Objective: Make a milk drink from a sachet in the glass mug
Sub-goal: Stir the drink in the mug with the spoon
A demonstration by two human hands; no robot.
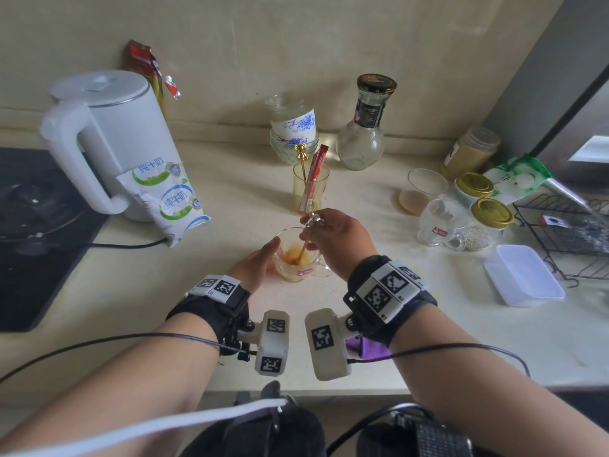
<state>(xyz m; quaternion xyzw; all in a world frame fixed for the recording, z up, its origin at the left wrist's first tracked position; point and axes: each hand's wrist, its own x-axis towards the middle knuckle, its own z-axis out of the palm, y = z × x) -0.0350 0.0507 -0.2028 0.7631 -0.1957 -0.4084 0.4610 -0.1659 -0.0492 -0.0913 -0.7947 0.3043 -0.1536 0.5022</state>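
Note:
The glass mug (298, 269) stands on the counter in front of me, with orange-brown powder or liquid at its bottom. My left hand (256, 263) holds the mug's left side, thumb at the rim. My right hand (339, 237) pinches a thin spoon (304, 245) with a silver figure on top; its lower end dips into the mug. Two white milk pouches (166, 197) lean against the white kettle (108, 140) at the left. A red sachet (313, 178) stands in a small yellow cup (309, 192) behind the mug, beside a gold spoon.
A black stove (36, 225) lies at the far left. Stacked bowls (293, 130) and a glass carafe (364, 127) stand at the back. Glasses, gold-lidded jars (491, 216), a white plastic box (524, 275) and a wire rack (566, 232) crowd the right side.

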